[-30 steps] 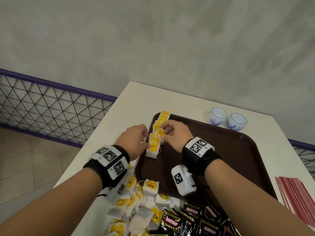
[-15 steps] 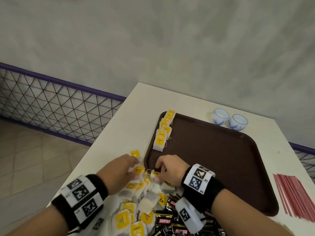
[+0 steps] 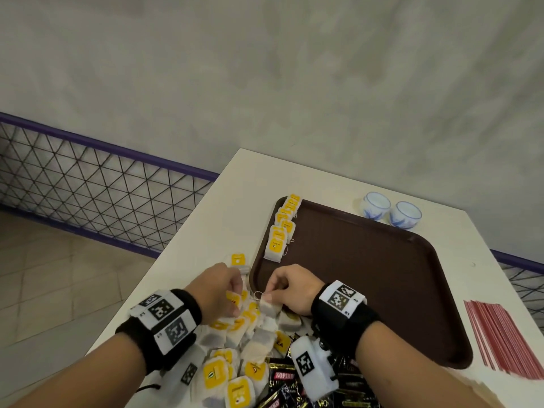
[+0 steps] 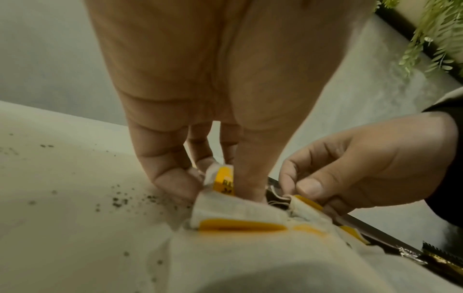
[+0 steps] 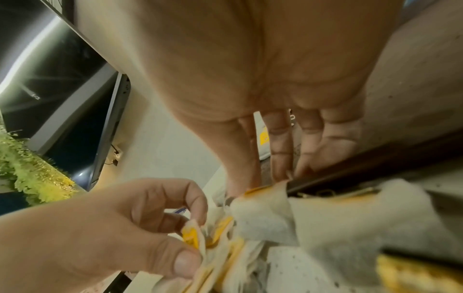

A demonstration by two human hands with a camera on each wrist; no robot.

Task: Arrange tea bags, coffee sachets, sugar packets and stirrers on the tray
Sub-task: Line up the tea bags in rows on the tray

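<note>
A brown tray (image 3: pixel 368 275) lies on the white table (image 3: pixel 188 251), with a short row of yellow-tagged tea bags (image 3: pixel 281 228) along its far left edge. A loose pile of tea bags (image 3: pixel 235 351) lies off the tray's near left corner. My left hand (image 3: pixel 235 293) pinches one tea bag (image 4: pixel 221 178) from the pile between thumb and fingers. Beside it my right hand (image 3: pixel 269 293) pinches the corner of another tea bag (image 5: pixel 265 198). Black coffee sachets (image 3: pixel 282 375) lie just below the pile. Red stirrers (image 3: pixel 500 337) lie right of the tray.
Two small blue-and-white cups (image 3: pixel 375 206) (image 3: pixel 406 214) stand behind the tray's far edge. Tea dust specks the table (image 4: pixel 117 200) left of my left hand. A mesh fence with a purple rail (image 3: pixel 97 184) runs beyond the table's left side.
Both hands have pulled back from the row of tea bags on the tray to the loose pile at the near left. Each now pinches a tea bag there.
</note>
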